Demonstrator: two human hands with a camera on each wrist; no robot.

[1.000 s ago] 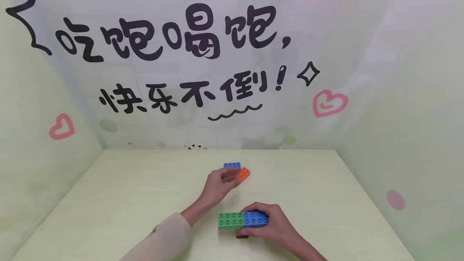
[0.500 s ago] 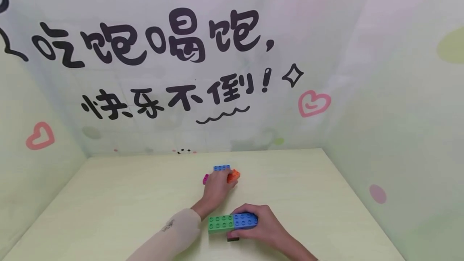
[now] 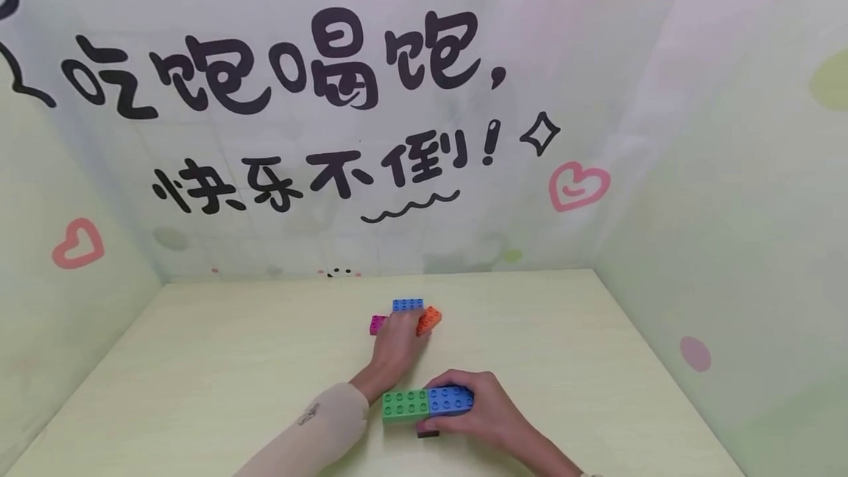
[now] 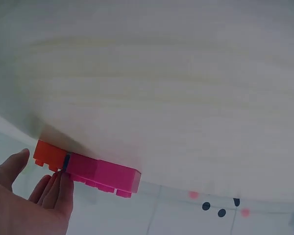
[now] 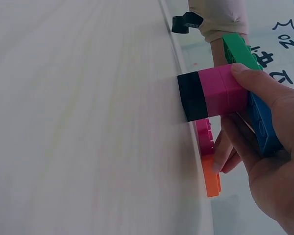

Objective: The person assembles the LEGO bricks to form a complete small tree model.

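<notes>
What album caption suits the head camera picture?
Right hand grips a green-and-blue-topped block stack; left hand is by a pink block, a blue block and an orange block.

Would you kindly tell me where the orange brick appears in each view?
Head: the orange brick is below the picture's centre.
Left wrist: the orange brick, lower left.
Right wrist: the orange brick, lower right.
Shared landmark: the left hand, right beside it in all three.

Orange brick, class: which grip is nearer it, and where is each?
Left. The left grip is close beside the orange brick; the right grip is farther, nearer the head camera, holding joined bricks.
</notes>
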